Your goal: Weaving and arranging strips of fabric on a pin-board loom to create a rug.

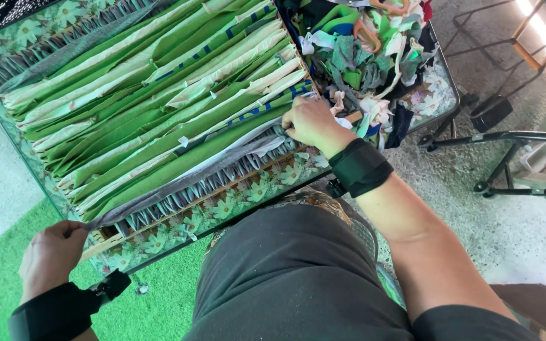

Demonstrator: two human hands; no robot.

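Note:
A frame loom on a flowered table holds many long strips of green, pale and blue-marked cloth laid side by side. A grey strip runs along the near edge of the woven strips. My left hand is closed on the left end of that grey strip at the wooden bar. My right hand presses its fingers onto the strip's right end, next to the scrap pile. Both wrists wear black bands.
A heap of mixed cloth scraps lies at the table's right end, with orange-handled scissors on top. Metal stands with wheels are on the concrete floor at right. Green artificial turf covers the floor at lower left.

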